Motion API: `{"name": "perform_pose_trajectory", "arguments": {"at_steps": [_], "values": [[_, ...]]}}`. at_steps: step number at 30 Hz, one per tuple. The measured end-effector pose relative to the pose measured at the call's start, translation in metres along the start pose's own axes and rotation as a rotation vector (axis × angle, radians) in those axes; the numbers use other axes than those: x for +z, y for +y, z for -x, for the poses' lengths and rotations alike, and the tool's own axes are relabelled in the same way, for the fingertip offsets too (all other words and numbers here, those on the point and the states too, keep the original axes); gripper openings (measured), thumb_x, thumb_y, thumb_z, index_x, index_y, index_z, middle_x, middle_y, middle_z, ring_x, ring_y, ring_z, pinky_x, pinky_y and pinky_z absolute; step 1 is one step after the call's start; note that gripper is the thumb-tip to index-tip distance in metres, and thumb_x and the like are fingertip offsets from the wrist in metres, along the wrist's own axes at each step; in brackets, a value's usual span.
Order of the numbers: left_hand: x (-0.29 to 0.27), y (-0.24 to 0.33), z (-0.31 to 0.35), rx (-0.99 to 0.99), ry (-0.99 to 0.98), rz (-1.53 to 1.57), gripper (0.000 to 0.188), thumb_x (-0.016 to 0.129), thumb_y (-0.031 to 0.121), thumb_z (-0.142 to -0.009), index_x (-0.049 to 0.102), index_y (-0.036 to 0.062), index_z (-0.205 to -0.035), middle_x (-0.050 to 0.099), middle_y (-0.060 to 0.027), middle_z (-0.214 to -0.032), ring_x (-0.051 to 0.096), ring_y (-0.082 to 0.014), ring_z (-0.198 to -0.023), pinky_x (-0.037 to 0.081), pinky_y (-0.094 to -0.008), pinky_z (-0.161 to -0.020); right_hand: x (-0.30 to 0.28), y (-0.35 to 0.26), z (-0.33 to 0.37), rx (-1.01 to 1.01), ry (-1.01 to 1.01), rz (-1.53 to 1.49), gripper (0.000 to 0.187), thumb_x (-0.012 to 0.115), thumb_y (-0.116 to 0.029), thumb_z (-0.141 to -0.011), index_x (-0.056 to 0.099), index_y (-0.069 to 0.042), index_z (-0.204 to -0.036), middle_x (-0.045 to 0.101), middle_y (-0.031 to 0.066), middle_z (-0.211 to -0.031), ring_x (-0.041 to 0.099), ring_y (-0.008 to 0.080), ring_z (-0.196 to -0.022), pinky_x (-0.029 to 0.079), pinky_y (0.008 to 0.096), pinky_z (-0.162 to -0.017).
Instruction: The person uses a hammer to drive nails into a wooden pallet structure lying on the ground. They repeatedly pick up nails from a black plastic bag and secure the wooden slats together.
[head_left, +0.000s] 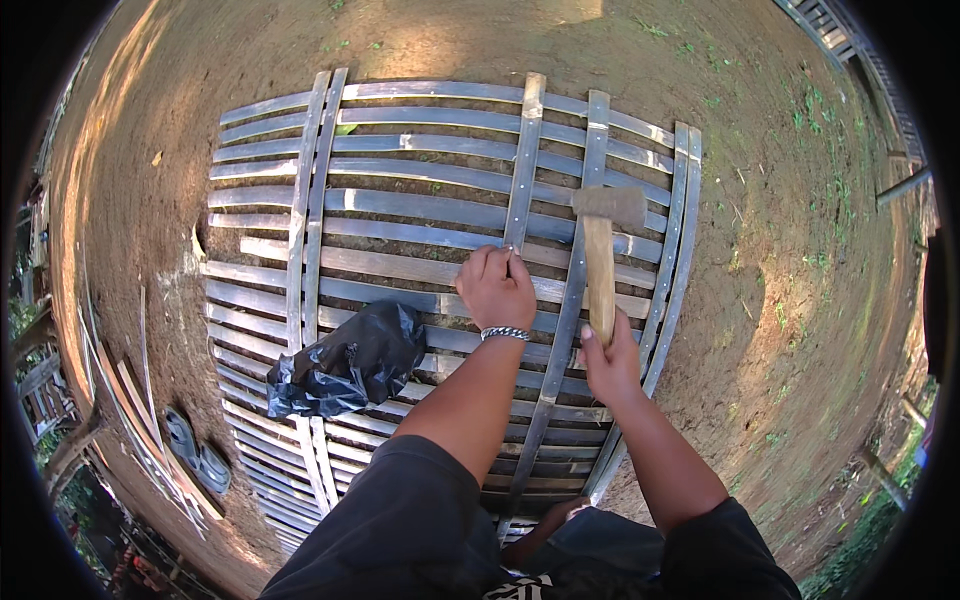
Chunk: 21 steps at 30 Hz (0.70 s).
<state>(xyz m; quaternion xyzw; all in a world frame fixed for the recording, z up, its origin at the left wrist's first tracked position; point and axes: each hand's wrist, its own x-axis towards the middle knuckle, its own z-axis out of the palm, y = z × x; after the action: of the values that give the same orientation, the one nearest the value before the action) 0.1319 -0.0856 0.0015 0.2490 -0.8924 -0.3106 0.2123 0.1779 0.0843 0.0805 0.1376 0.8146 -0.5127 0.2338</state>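
My left hand point(497, 288) is closed in a pinch over a lengthwise strip point(523, 170) of the bamboo slat panel point(420, 205). Its fingertips hold what looks like a small nail point(512, 248), mostly hidden by the fingers. In my right hand point(612, 362) is a hammer point(599, 265), gripped low on its light wooden handle. The blocky, greyish-brown hammer head is raised over the panel, farther away than my left fingers and to their right. Rows of small nail heads dot the lengthwise strips.
A black plastic bag point(350, 362) lies on the panel left of my left forearm. On the dirt ground point(770, 300) at the left are a pair of sandals point(197, 450) and several long thin strips point(150, 430). A wooden fence point(830, 28) stands at the far right.
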Motion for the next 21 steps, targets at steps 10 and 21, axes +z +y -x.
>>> {"name": "perform_pose_trajectory", "arguments": {"at_steps": [10, 21], "values": [[0.000, 0.000, 0.002, 0.010, 0.015, 0.030, 0.007, 0.070, 0.016, -0.089, 0.072, 0.0108, -0.093, 0.068, -0.0043, -0.105, 0.063, -0.0274, -0.098, 0.044, -0.0460, -0.089, -0.028, -0.035, 0.011, -0.256, -0.162, 0.543, 0.047, 0.062, -0.014, -0.101, 0.050, -0.008, -0.145, 0.069, 0.0278, -0.108, 0.069, 0.0470, -0.096, 0.055, 0.0489, -0.081], [-0.001, 0.001, 0.000, -0.003, 0.007, -0.013, 0.004, 0.071, 0.014, -0.087, 0.071, 0.0109, -0.088, 0.068, -0.0028, -0.103, 0.062, -0.0262, -0.098, 0.044, -0.0444, -0.089, -0.028, -0.023, 0.003, -0.430, -0.122, 0.614, 0.052, 0.065, -0.009, -0.096, 0.052, -0.013, -0.146, 0.071, 0.0236, -0.108, 0.070, 0.0442, -0.092, 0.057, 0.0499, -0.076]]}}
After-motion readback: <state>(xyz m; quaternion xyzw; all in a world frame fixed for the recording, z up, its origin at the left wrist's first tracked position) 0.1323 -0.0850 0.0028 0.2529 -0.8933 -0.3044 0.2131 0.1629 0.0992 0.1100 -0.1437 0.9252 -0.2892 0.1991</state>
